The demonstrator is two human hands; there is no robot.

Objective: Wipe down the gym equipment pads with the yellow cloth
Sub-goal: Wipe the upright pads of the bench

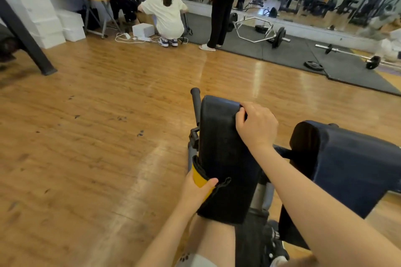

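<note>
My left hand (198, 188) is closed on the yellow cloth with the dark edge (200, 176), pinching it against the near left side of the long black padded cushion (223, 158) of the gym machine. My right hand (256, 124) is clamped over the far top corner of that same cushion, fingers curled over its edge, bracing it.

The cloth looks thin, soft and light, so I judge it will fold and bunch unless I keep it pressed flat under my palm; a wide palm hold should suit it better than a pinch. The cushion looks firm but slightly giving, with a matte, faintly grained vinyl skin that seems a little dusty, and the cloth should drag rather than slide on it. Its mount looks as though it may pivot, hence the bracing grip.

A second dark blue-black pad (347, 165) sits to the right, apart from this one, untouched by either hand.
</note>
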